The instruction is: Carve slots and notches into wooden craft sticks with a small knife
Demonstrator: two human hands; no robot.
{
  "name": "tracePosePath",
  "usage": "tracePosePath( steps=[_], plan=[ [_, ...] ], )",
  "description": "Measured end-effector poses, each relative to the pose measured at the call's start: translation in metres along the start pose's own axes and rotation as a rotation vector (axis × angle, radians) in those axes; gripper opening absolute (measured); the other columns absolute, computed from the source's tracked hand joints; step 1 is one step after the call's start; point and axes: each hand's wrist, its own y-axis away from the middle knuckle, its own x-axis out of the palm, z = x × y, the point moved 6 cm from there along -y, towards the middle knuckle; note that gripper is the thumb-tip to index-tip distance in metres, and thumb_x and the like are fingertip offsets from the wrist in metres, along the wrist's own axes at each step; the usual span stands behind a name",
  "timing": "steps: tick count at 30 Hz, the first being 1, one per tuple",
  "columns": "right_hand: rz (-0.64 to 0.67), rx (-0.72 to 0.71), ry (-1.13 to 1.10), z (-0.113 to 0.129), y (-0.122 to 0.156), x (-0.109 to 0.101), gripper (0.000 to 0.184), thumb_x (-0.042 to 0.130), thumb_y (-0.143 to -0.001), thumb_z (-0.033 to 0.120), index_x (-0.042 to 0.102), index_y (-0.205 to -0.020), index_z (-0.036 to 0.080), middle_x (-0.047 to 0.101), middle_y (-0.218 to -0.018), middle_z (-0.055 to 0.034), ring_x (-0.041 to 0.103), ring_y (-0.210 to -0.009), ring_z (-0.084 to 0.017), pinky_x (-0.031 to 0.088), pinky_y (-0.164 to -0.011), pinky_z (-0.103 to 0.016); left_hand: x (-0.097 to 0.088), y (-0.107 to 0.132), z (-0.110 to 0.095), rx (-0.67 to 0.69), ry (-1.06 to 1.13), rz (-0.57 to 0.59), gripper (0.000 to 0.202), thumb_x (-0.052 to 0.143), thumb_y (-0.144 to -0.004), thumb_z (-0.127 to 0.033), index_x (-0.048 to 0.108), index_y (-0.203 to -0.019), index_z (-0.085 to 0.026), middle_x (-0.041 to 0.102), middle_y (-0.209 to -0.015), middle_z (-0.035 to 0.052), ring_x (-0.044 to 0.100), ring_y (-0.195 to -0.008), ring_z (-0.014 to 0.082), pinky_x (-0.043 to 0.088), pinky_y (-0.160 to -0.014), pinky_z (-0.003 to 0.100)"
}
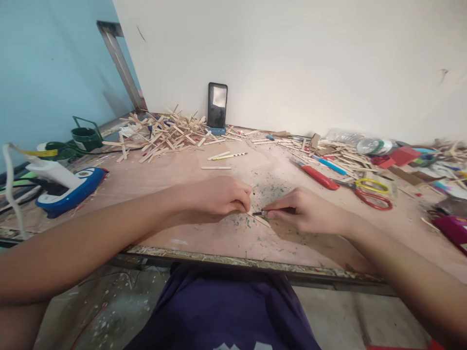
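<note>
My left hand (215,198) rests closed on the board, its fingers pressing down one end of a thin wooden stick (260,219). My right hand (306,212) is closed in a pinch round a small dark cutting tool (260,213), whose tip meets the stick. Both hands sit close together near the front middle of the wooden work board (189,175), on a patch speckled with green flecks.
A heap of wooden sticks (164,133) lies at the back left, a phone (217,105) leans on the wall. Red utility knife (319,177), red-yellow scissors (370,192), a plastic bottle (359,141) and clutter lie right. A glue gun (54,172) on a blue stand is left.
</note>
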Motion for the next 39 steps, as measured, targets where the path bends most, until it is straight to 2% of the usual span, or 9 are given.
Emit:
tracePosePath(
  steps=[5, 10, 13, 17, 19, 28, 34, 36, 39],
  plan=[
    [0.011, -0.015, -0.043, -0.0024, 0.0004, 0.0037, 0.041, 0.054, -0.112, 0.038, 0.086, -0.108, 0.013, 0.068, -0.071, -0.0026, 0.042, -0.059, -0.011, 0.034, -0.059, -0.027, 0.0005, 0.0001, 0.0002, 0.014, 0.000, -0.016, 0.024, 0.063, -0.103, -0.009, 0.085, -0.100, -0.019, 0.078, -0.098, 0.0056, 0.071, -0.090, 0.0165, 0.048, -0.083, 0.026],
    [0.013, 0.014, -0.078, 0.0036, -0.0013, 0.0038, 0.042, 0.053, -0.112, 0.036, 0.085, -0.104, 0.011, 0.055, -0.060, 0.0019, 0.027, -0.058, -0.010, 0.028, -0.054, -0.027, 0.0017, -0.0023, 0.0012, 0.021, -0.001, -0.017, 0.025, 0.063, -0.101, -0.007, 0.084, -0.098, -0.019, 0.078, -0.096, 0.0048, 0.069, -0.084, 0.0152, 0.048, -0.078, 0.025],
    [0.014, 0.053, -0.088, 0.0049, -0.0019, 0.0040, 0.041, 0.054, -0.110, 0.034, 0.086, -0.102, 0.010, 0.059, -0.064, 0.0002, 0.033, -0.058, -0.010, 0.031, -0.055, -0.026, 0.0021, -0.0033, 0.0014, 0.015, -0.008, -0.019, 0.026, 0.063, -0.100, -0.006, 0.085, -0.098, -0.019, 0.079, -0.094, 0.0046, 0.069, -0.082, 0.0156, 0.048, -0.078, 0.026],
    [0.003, 0.067, -0.119, 0.0035, -0.0019, 0.0032, 0.040, 0.056, -0.108, 0.033, 0.087, -0.118, 0.010, 0.073, -0.075, -0.0039, 0.047, -0.060, -0.011, 0.038, -0.058, -0.025, 0.0020, -0.0032, 0.0011, 0.004, -0.011, -0.019, 0.026, 0.063, -0.098, -0.004, 0.086, -0.099, -0.018, 0.079, -0.094, 0.0048, 0.069, -0.083, 0.0160, 0.048, -0.079, 0.026],
    [0.003, 0.051, -0.116, 0.0032, -0.0020, 0.0021, 0.040, 0.057, -0.107, 0.031, 0.087, -0.121, 0.009, 0.076, -0.078, -0.0055, 0.050, -0.059, -0.012, 0.039, -0.057, -0.025, 0.0017, -0.0027, 0.0009, 0.000, -0.010, -0.018, 0.026, 0.064, -0.098, -0.004, 0.086, -0.099, -0.018, 0.079, -0.095, 0.0048, 0.069, -0.084, 0.0158, 0.048, -0.079, 0.026],
    [0.022, 0.002, -0.109, 0.0018, -0.0015, 0.0020, 0.041, 0.055, -0.110, 0.034, 0.087, -0.120, 0.011, 0.072, -0.073, -0.0038, 0.046, -0.058, -0.011, 0.038, -0.057, -0.024, 0.0011, -0.0031, 0.0002, -0.004, -0.005, -0.008, 0.025, 0.065, -0.098, -0.005, 0.086, -0.099, -0.019, 0.079, -0.095, 0.0041, 0.070, -0.085, 0.0154, 0.049, -0.080, 0.025],
    [0.046, -0.012, -0.096, 0.0039, -0.0022, 0.0038, 0.046, 0.050, -0.113, 0.039, 0.086, -0.105, 0.011, 0.063, -0.067, -0.0010, 0.038, -0.058, -0.011, 0.035, -0.057, -0.025, 0.0025, -0.0035, 0.0005, -0.011, -0.006, -0.011, 0.024, 0.066, -0.097, -0.004, 0.086, -0.098, -0.019, 0.079, -0.094, 0.0039, 0.070, -0.085, 0.0155, 0.049, -0.080, 0.025],
    [0.050, -0.015, -0.105, 0.0036, -0.0016, 0.0039, 0.045, 0.051, -0.113, 0.039, 0.086, -0.108, 0.011, 0.070, -0.072, -0.0028, 0.044, -0.059, -0.011, 0.038, -0.059, -0.026, 0.0027, -0.0035, 0.0013, -0.013, -0.006, -0.012, 0.024, 0.066, -0.097, -0.004, 0.086, -0.098, -0.018, 0.079, -0.094, 0.0039, 0.070, -0.084, 0.0153, 0.049, -0.080, 0.025],
    [0.055, -0.003, -0.134, 0.0024, 0.0001, 0.0034, 0.042, 0.052, -0.113, 0.037, 0.086, -0.113, 0.012, 0.081, -0.088, -0.0076, 0.060, -0.067, -0.013, 0.046, -0.068, -0.026, 0.0026, -0.0037, 0.0026, -0.013, -0.007, -0.012, 0.024, 0.067, -0.097, -0.005, 0.086, -0.099, -0.019, 0.079, -0.095, 0.0039, 0.070, -0.085, 0.0153, 0.048, -0.079, 0.025]
  ],
)
